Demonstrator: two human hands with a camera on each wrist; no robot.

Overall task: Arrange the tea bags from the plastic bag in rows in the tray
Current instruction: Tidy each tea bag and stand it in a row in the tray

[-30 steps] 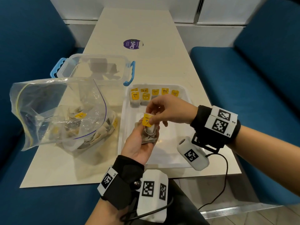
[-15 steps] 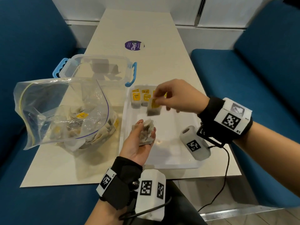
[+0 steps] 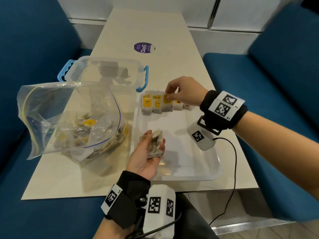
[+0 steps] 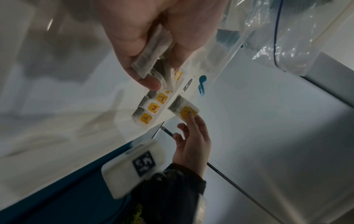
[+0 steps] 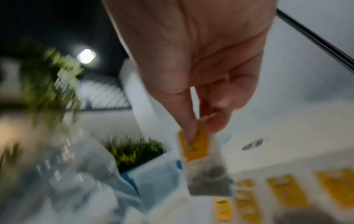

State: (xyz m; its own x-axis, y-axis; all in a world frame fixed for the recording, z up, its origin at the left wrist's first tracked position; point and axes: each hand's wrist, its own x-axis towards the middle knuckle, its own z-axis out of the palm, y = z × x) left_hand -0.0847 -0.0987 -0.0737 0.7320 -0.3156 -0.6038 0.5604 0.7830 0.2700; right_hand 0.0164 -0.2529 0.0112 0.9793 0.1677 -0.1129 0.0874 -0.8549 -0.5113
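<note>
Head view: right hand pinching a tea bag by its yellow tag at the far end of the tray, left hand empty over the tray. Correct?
Not quite. The left hand is not empty: it holds a small bunch of tea bags over the tray, as the head view shows. The rest stands: the right hand pinches a tea bag by its yellow tag at the tray's far end.

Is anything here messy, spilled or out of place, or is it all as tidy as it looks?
Nothing is spilled or damaged. The tea bags in the tray stand in neat rows at its far end, where the right hand pinches one tea bag. The only untidy things are the crumpled bunch of tea bags in the left hand and the jumble in the plastic bag.
</note>
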